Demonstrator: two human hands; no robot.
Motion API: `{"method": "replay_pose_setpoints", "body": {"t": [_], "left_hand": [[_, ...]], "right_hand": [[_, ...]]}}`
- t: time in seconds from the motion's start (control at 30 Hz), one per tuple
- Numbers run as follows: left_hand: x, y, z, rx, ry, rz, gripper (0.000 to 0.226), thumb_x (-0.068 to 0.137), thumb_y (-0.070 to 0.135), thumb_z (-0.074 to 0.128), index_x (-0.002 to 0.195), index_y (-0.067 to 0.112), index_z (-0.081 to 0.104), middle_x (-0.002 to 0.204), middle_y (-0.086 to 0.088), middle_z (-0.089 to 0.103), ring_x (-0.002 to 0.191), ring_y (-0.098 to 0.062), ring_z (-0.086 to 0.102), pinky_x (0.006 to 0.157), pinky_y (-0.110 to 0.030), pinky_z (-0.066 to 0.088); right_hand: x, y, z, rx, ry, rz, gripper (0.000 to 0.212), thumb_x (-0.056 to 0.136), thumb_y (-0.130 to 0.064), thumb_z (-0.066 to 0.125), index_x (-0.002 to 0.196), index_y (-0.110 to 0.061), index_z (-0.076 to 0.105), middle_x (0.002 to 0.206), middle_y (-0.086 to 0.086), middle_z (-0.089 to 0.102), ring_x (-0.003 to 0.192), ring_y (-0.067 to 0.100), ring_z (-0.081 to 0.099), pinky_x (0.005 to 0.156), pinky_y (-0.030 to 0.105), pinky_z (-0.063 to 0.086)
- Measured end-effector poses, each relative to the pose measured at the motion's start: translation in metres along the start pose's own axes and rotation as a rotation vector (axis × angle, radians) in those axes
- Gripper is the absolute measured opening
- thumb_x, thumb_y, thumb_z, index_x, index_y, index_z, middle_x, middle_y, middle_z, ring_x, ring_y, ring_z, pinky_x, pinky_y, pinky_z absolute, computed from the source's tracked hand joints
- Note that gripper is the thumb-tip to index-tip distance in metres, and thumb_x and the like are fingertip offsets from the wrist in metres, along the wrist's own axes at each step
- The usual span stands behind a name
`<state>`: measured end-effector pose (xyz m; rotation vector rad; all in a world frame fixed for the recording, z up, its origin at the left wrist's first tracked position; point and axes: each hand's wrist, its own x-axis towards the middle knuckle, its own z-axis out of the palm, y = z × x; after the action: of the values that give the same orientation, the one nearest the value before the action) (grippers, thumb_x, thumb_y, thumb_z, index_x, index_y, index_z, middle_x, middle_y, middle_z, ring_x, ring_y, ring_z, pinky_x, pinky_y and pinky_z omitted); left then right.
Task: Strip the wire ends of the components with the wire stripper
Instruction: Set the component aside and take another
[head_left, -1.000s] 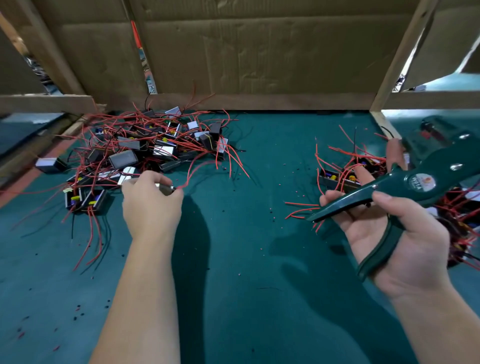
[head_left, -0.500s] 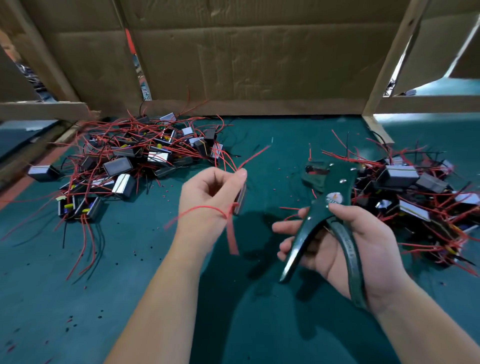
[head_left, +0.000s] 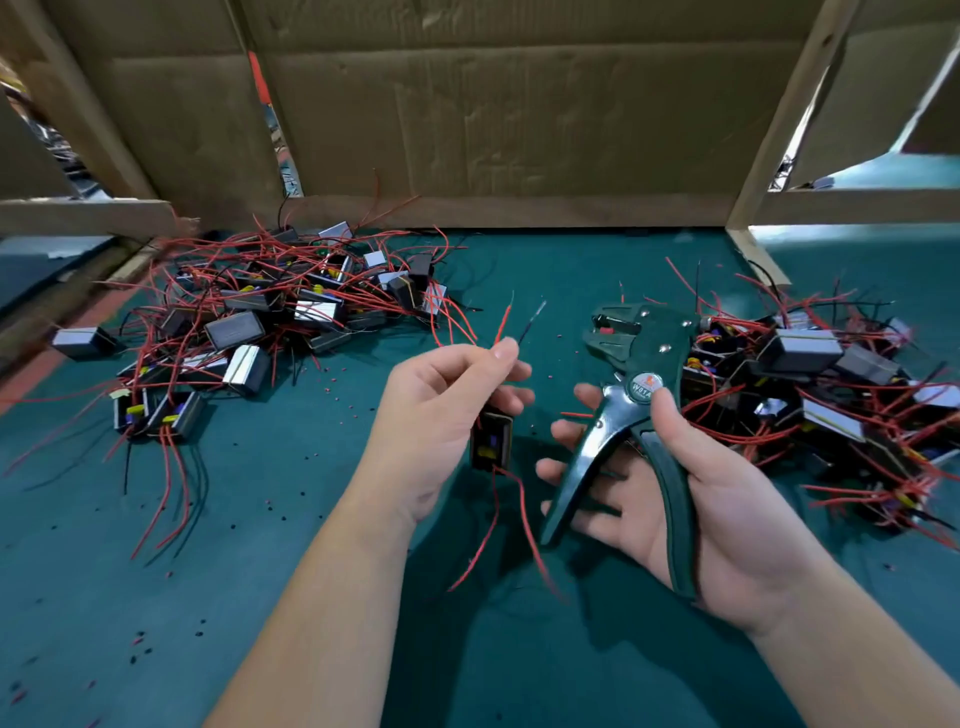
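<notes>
Lead: Since half a second ago, your left hand (head_left: 441, 410) has turned. The small black box-shaped component (head_left: 491, 439) now hangs beneath your curled fingers instead of beside them.

Second: Agreed. Your thumb and forefinger pinch a thin red lead (head_left: 503, 322) and a thin black lead (head_left: 531, 323) together. Both point up and away from you, but their tips are too blurred to tell whether they are bare. Two long red leads (head_left: 524, 519) trail down from the component toward the dark green worktop (head_left: 260, 545).

Lead: Your right hand (head_left: 691, 499) has swung the dark green wire stripper (head_left: 634, 395) more upright, and your thumb now sits on the round badge at its pivot. One handle lies along your palm. The other stands across your loosely extended fingers, so the two handles are spread wide.

Second: You hold the tool in the air, with its head up and just to the right of the two pinched leads. The head and the leads are apart, not touching.

Lead: On your left, toward the back of the worktop, lies a tangled pile of grey and black boxed components (head_left: 270, 322) with red leads.

Second: A second tangled pile of boxed components (head_left: 831, 384) lies on your right, behind the stripper and your right hand. Small red and black insulation bits (head_left: 337, 395) are scattered over the worktop between the piles and nearer to you.

Lead: A creased brown cardboard wall (head_left: 493, 114) closes off the back, and a pale wooden post (head_left: 779, 130) leans at its right edge.
</notes>
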<state>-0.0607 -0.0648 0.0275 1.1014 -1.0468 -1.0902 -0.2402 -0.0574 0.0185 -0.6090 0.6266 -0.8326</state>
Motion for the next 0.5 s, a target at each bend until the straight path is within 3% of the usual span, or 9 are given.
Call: {"method": "replay_pose_setpoints", "body": {"t": [0.17,0.33,0.4,0.5], "left_hand": [[-0.0022,0.0019,-0.0018,0.018,-0.038,0.053,0.016,0.076,0.036,0.065,0.069,0.026,0.074,0.064,0.003,0.066,0.054,-0.007,0.058,0.058,-0.016,0.048],[-0.0012,0.0019,-0.0006,0.046,-0.004,0.119,0.020,0.088,0.018,0.062,0.072,0.023,0.073,0.069,0.013,0.067,0.052,0.003,0.048,0.056,-0.007,0.039],[-0.0010,0.0022,-0.0014,0.082,-0.004,0.145,0.018,0.091,0.012,0.060,0.079,0.021,0.071,0.066,0.017,0.066,0.056,0.007,0.050,0.058,-0.005,0.038],[-0.0001,-0.0010,-0.0055,0.297,0.011,0.233,0.013,0.090,0.017,0.064,0.082,0.026,0.069,0.077,0.012,0.069,0.070,0.003,0.056,0.069,-0.012,0.043]], "right_hand": [[-0.0044,0.0025,0.0032,0.006,-0.112,0.009,0.051,0.089,-0.053,0.049,0.124,-0.019,0.063,0.105,0.013,0.066,0.109,0.046,0.060,0.080,0.059,0.051],[-0.0055,0.0009,0.0043,-0.070,-0.171,0.070,0.059,0.081,-0.057,0.052,0.120,-0.015,0.064,0.091,0.018,0.064,0.079,0.042,0.065,0.074,0.056,0.052],[-0.0067,0.0007,0.0030,-0.080,-0.211,0.115,0.066,0.080,-0.062,0.056,0.121,-0.011,0.063,0.091,0.024,0.063,0.075,0.042,0.064,0.071,0.053,0.053],[-0.0081,0.0024,0.0022,-0.087,-0.260,0.143,0.071,0.075,-0.059,0.065,0.122,-0.006,0.061,0.092,0.027,0.063,0.076,0.043,0.064,0.071,0.053,0.053]]}}
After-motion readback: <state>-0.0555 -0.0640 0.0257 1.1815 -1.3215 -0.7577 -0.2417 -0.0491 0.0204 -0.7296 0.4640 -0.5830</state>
